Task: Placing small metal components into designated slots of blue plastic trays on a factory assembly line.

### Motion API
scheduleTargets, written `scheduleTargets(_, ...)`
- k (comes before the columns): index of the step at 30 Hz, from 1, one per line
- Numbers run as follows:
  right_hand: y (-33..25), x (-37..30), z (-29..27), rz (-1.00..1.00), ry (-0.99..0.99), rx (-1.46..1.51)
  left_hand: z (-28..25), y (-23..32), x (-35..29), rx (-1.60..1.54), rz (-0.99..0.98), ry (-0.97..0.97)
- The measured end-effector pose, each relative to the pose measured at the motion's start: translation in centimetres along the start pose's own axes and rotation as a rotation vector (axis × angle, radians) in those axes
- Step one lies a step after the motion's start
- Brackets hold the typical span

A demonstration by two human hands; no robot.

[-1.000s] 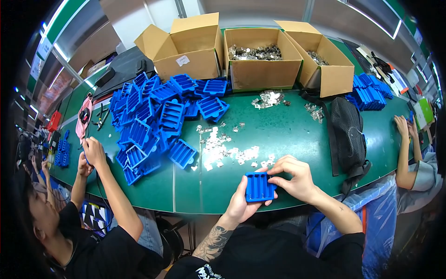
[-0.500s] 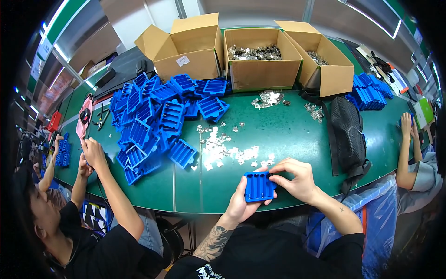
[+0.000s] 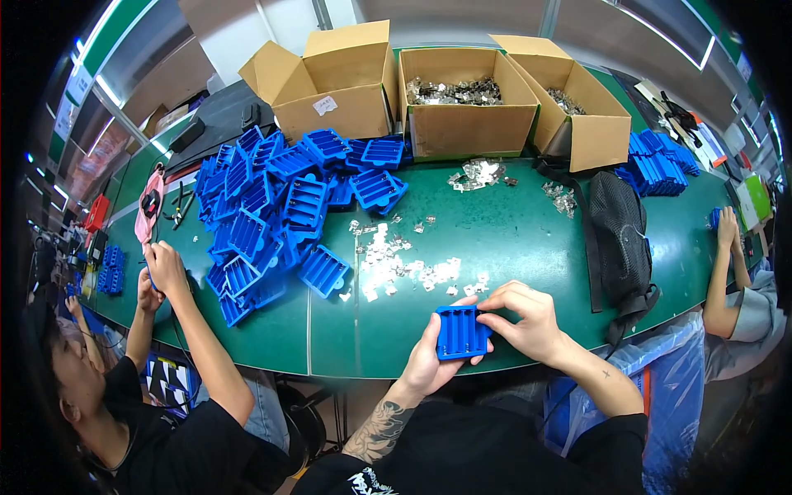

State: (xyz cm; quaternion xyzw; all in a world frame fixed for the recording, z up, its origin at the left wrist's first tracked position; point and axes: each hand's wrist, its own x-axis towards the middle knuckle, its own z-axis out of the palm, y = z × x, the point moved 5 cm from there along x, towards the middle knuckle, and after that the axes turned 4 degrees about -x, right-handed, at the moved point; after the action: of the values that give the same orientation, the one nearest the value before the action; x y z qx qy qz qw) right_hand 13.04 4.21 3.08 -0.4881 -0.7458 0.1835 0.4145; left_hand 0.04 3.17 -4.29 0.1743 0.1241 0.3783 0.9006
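In my left hand [image 3: 423,360] I hold a blue plastic battery holder [image 3: 459,337], its slotted open side facing up, close to the table's near edge. The fingers wrap underneath and the thumb presses along its left side. My right hand [image 3: 528,320] is closed in a pinch at the holder's upper right corner; whatever lies between thumb and forefinger is too small to make out. Small silvery metal contact pieces [image 3: 384,262] lie scattered on the green table just beyond. A large heap of similar blue holders [image 3: 305,204] rises to the left.
Three cardboard boxes [image 3: 472,132] stand along the back; metal pieces fill the middle one. A black mesh bag [image 3: 616,223] lies at right, near stacked blue holders [image 3: 657,165]. Pliers [image 3: 182,206] rest at far left. Co-workers sit on both sides, one person's hands [image 3: 163,272] close at left.
My hands and the battery holder stay almost in place, with only a tiny shift. At far left, a co-worker's raised arm has lowered.
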Motion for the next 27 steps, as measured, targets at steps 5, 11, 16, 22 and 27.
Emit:
scheduleTargets(5, 0.5, -0.1, -0.2, -0.035, -0.029, -0.025, -0.1, -0.2, 0.0, 0.009, 0.002, -0.003)
scheduleTargets(11, 2.8, -0.7, 0.8, 0.454, -0.32, 0.497, 0.2, 0.2, -0.3, 0.075, -0.011, -0.061)
scheduleTargets(16, 1.4, -0.3, 0.5, 0.222, -0.439, 0.264, 0.8, 0.4, -0.4, 0.207, 0.001, 0.042)
scheduleTargets(22, 0.9, -0.5, 0.4, 0.175, -0.409, 0.197, 0.6, 0.3, -0.5, 0.201, -0.044, -0.059)
scheduleTargets(27, 2.9, 1.7, 0.0, 0.26, -0.595, 0.29, 0.2, 0.4, -0.3, 0.075, -0.02, -0.017)
